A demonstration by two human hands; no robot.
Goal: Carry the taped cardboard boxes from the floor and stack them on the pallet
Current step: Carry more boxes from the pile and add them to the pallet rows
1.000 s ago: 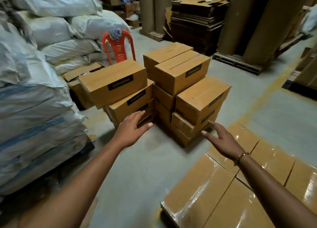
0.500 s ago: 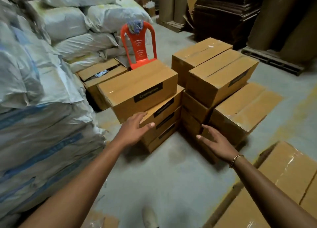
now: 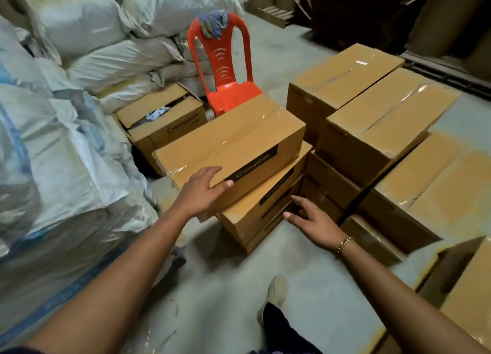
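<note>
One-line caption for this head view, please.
Left hand on the top taped box, right hand open near the lower boxes, red chair behind.

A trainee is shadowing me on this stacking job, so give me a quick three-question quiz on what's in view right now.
1. True or false: the left hand rests on the top box with the black label.
2. What stands right behind that box? A) red chair B) ladder C) trolley
3. Fill in: the right hand holds ____.
Key: 1 true; 2 A; 3 nothing, its fingers are spread open near the lower boxes.
</note>
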